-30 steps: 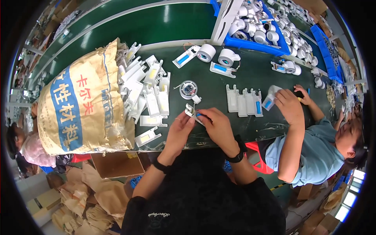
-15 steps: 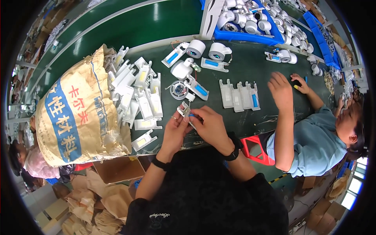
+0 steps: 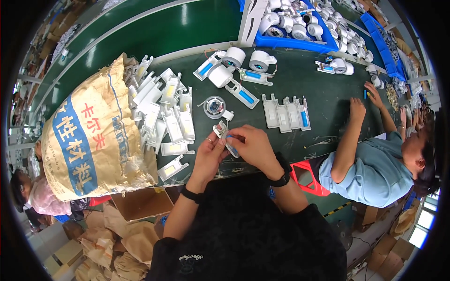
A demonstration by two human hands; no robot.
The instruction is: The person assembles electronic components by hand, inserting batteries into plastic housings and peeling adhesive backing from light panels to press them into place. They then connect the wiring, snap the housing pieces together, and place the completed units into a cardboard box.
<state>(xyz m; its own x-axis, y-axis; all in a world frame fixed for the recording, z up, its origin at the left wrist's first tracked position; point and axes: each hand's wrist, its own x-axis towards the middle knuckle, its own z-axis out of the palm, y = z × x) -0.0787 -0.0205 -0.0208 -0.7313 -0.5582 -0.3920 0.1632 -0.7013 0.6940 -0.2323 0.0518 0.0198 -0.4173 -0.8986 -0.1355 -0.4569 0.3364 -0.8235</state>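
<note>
My left hand (image 3: 208, 152) and my right hand (image 3: 251, 146) together hold a small white plastic bracket (image 3: 224, 136) with a blue insert, just above the near edge of the dark green table (image 3: 323, 100). Both hands pinch it from either side. Just beyond them lies a round clear spool with a wire (image 3: 215, 107). A row of white brackets (image 3: 286, 112) lies flat to the right of my hands.
A large tan woven sack (image 3: 89, 140) spills several white brackets (image 3: 164, 110) at my left. White cylindrical parts (image 3: 241, 61) and blue bins (image 3: 300, 28) sit at the far side. A person in a light blue shirt (image 3: 375, 168) works at my right.
The view has shifted slightly. My hands stay together on the bracket, turning it a little. The neighbouring person's hands have moved further right along the table.
</note>
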